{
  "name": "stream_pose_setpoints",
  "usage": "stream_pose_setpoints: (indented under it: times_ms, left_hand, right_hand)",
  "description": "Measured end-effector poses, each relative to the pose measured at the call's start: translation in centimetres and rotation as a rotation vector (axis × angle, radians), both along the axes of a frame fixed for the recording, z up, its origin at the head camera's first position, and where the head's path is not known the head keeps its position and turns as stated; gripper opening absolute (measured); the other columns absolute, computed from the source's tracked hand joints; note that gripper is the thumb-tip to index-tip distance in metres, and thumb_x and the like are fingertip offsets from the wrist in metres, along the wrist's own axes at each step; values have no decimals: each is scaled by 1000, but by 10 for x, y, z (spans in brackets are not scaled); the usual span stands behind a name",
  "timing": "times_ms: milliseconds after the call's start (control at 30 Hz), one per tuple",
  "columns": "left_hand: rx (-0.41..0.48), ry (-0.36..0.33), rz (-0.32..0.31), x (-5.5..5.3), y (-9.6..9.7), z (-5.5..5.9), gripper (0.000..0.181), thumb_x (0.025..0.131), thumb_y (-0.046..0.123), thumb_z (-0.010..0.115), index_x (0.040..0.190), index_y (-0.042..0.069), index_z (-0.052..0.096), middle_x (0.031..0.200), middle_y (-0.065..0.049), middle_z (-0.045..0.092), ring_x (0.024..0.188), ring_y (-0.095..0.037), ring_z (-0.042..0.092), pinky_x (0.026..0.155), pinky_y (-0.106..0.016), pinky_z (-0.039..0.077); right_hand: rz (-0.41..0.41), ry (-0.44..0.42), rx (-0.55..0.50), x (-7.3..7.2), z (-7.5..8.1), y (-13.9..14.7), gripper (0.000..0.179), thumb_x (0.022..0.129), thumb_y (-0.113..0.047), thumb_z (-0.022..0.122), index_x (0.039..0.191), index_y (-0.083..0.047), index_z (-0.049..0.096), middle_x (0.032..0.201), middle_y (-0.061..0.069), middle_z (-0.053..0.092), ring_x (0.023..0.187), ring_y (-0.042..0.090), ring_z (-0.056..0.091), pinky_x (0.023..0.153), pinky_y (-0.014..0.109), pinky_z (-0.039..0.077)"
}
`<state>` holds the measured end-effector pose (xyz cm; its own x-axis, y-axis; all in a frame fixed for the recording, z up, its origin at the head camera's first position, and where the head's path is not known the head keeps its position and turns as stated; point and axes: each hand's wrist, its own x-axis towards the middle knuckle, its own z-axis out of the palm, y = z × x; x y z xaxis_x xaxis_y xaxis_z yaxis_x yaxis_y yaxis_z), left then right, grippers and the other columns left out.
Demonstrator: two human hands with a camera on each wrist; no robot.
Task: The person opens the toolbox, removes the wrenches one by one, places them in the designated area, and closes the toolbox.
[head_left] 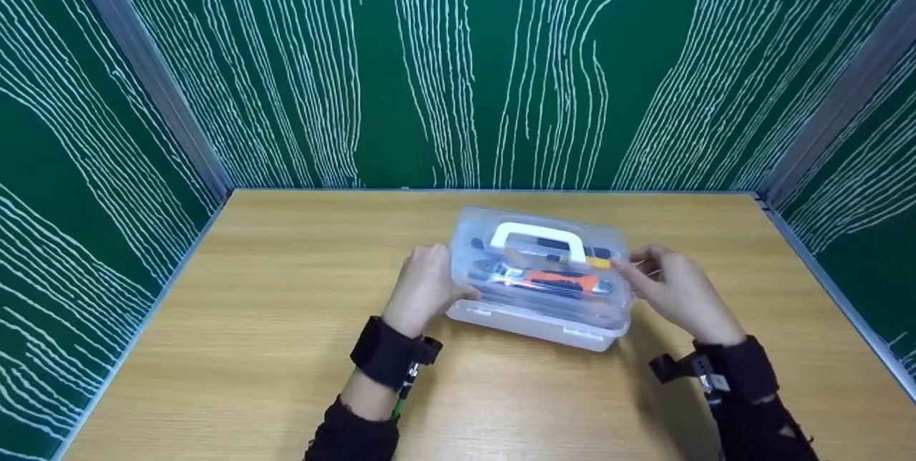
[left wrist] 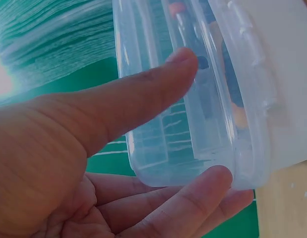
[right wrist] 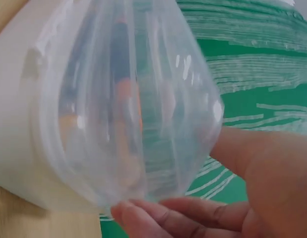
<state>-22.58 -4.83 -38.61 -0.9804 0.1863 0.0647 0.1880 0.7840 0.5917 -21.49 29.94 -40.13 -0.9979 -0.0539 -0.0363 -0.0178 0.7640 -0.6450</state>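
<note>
A clear plastic toolbox (head_left: 533, 325) with a white handle (head_left: 538, 229) on its lid sits at an angle on the table. Through the lid show an orange-and-black tool (head_left: 562, 280) and a yellow piece (head_left: 598, 261). My left hand (head_left: 422, 285) holds the box's left end. In the left wrist view its thumb (left wrist: 143, 94) lies across the clear lid (left wrist: 208, 124), with the fingers along the end wall. At the right end my right hand (head_left: 676, 293) grips the box, thumb at the lid's edge; in the right wrist view its fingers (right wrist: 158, 218) touch the side.
The wooden table (head_left: 286, 289) stretches around the box on every side. Green panels with white wavy lines (head_left: 429, 74) rise behind it and to both sides, joined by grey corner posts (head_left: 150, 74). A dark wrist camera band (head_left: 386, 353) sits on each arm.
</note>
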Motion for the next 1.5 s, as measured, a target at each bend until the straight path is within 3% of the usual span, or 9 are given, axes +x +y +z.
stream_pose_setpoints:
  times_ms: [167, 300, 400, 533, 867, 1000, 1167, 1400, 1500]
  left_hand:
    - [16, -38, 13, 0, 2, 2, 49, 77, 33, 99, 94, -2, 69, 72, 3, 44, 64, -13, 43, 56, -24, 34]
    - [31, -23, 2, 0, 2, 2, 49, 78, 35, 98, 96, -1, 70, 75, 2, 53, 66, -14, 45, 57, -24, 36]
    - [43, -9, -11, 1, 2, 3, 48, 80, 34, 97, 100, 0, 71, 79, 0, 59, 68, -14, 48, 58, -24, 38]
    - [29, 11, -26, 2, 2, 3, 47, 81, 34, 96, 101, 0, 71, 80, 0, 60, 69, -14, 48, 59, -25, 38]
    - [25, 14, -23, 4, 0, 1, 49, 81, 35, 96, 101, -1, 70, 74, 4, 45, 66, -13, 43, 57, -24, 31]
    - [47, 6, -45, 2, -6, -1, 44, 82, 33, 95, 103, 1, 72, 77, 2, 58, 69, -13, 48, 61, -24, 38]
    - [74, -15, -66, -4, -15, 0, 48, 82, 31, 95, 115, 3, 74, 103, -12, 79, 82, -18, 60, 78, -34, 55]
    - [55, -48, -52, -11, -25, -1, 55, 79, 34, 96, 119, 3, 75, 91, -7, 72, 76, -17, 52, 66, -28, 41]
    - [69, -59, -53, -13, -28, -2, 60, 80, 34, 96, 126, 2, 74, 95, -9, 74, 76, -17, 52, 65, -28, 41]
  right_hand:
    - [-15, 2, -68, -15, -11, 11, 81, 109, -65, 43, 154, 2, 48, 144, 32, 60, 128, 47, 63, 101, 54, 62]
    - [6, -31, -123, -25, -22, 16, 89, 108, -72, 34, 169, -6, 29, 165, 33, 40, 149, 57, 42, 116, 70, 46]
    - [34, -80, -198, -29, -29, 18, 93, 106, -75, 30, 173, -11, 18, 174, 30, 26, 156, 56, 31, 123, 73, 35]
    - [68, -115, -281, -31, -36, 19, 91, 107, -74, 28, 173, -13, 13, 177, 27, 19, 159, 53, 29, 127, 71, 29]
    - [78, -79, -276, -30, -40, 18, 89, 109, -71, 26, 171, -7, 24, 170, 31, 34, 153, 52, 42, 126, 67, 35]
    - [73, -84, -237, -29, -38, 15, 89, 109, -70, 28, 169, -3, 27, 166, 33, 39, 148, 53, 48, 124, 67, 39]
    - [80, -76, -199, -30, -33, 13, 86, 110, -68, 34, 162, -1, 39, 162, 33, 45, 145, 50, 53, 120, 63, 46]
    - [139, -72, -162, -24, -25, 17, 75, 110, -63, 44, 151, -1, 53, 153, 29, 56, 136, 43, 63, 108, 47, 60]
    - [162, -67, -151, -23, -23, 19, 72, 110, -61, 48, 146, 0, 57, 147, 28, 61, 131, 40, 67, 105, 45, 62]
